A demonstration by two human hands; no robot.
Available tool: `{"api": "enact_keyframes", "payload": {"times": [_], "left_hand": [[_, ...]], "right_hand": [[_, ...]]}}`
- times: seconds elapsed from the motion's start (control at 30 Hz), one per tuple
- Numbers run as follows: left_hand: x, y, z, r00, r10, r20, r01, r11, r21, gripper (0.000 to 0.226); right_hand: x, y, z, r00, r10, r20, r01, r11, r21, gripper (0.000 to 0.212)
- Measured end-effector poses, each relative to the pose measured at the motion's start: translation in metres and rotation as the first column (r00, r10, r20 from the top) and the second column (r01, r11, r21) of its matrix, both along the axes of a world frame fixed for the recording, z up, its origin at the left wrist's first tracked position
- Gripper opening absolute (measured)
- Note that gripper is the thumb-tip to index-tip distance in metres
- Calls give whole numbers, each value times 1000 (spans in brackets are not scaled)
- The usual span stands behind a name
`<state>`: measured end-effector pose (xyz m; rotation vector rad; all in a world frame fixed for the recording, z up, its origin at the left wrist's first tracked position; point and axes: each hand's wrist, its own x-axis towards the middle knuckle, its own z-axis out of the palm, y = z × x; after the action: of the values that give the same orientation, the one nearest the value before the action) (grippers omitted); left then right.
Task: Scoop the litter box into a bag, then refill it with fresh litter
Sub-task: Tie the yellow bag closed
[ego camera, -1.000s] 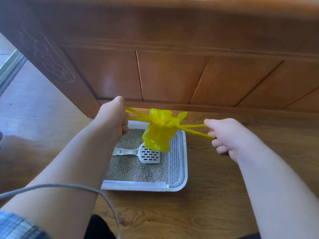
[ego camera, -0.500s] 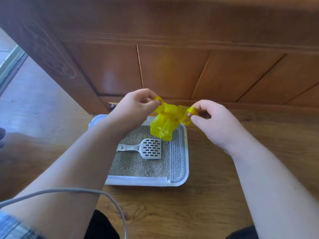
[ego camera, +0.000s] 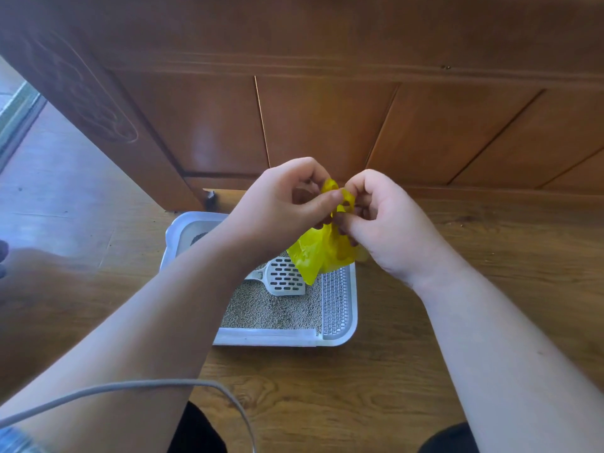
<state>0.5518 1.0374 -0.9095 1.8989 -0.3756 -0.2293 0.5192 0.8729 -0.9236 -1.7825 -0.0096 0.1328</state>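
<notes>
Yellow plastic bag (ego camera: pixel 318 256), 1: hands drawn closer together than before.
Left hand (ego camera: pixel 281 204), right hand (ego camera: pixel 385 223) both pinch its handles above litter box (ego camera: pixel 340 338), 1; slotted scoop (ego camera: pixel 284 279), 1, inside.

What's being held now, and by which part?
The left hand and right hand both pinch the small yellow plastic bag by its handle loops at the top.

The scoop (ego camera: pixel 283 276) lies in the litter box (ego camera: pixel 338 335), bag (ego camera: pixel 322 253) above it.
</notes>
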Motion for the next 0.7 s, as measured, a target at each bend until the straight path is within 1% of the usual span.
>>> {"api": "enact_keyframes", "payload": {"times": [0.1,0.17,0.2,0.23,0.27,0.3,0.37,0.43,0.5,0.57,0.63,0.7], "left_hand": [[-3,0,0,999,-21,31,18,996,86,13],[-3,0,2,999,-17,40,11,991,137,13],[-4,0,2,999,-13,37,7,987,159,12],[-4,1,3,1000,-4,24,0,983,186,12],[-4,4,2,1000,9,-5,-8,975,223,11],[-5,7,0,999,24,-48,-10,961,278,11],[-9,19,-6,990,25,-138,39,895,445,9],[-15,33,-8,972,-22,-233,152,815,559,9],[-25,43,-2,945,-31,-325,226,783,580,11],[-33,45,10,926,7,-378,220,803,553,11],[-41,40,24,909,23,-415,212,833,511,15],[-54,37,40,893,24,-450,230,834,501,21]], "right_hand": [[-1,1,-2,999,-34,-14,34,999,-30,27],[-2,-1,-3,999,-28,-26,27,999,-33,25],[-2,-3,-3,1000,-16,-15,14,995,-99,20],[-3,-6,-2,1000,-3,6,4,979,-205,13],[-4,-9,-1,1000,12,24,-4,954,-300,6],[-6,-12,1,999,21,31,-9,934,-358,1],[-12,-19,4,999,31,18,-22,925,-379,5],[-19,-27,11,999,54,-7,-53,921,-386,12],[-26,-34,21,997,70,-41,-80,910,-407,11],[-29,-36,36,997,41,-58,-61,920,-386,5],[-27,-31,55,998,16,-62,-39,921,-387,5],[-28,-25,81,997,-7,-82,-25,921,-388,5]]}}
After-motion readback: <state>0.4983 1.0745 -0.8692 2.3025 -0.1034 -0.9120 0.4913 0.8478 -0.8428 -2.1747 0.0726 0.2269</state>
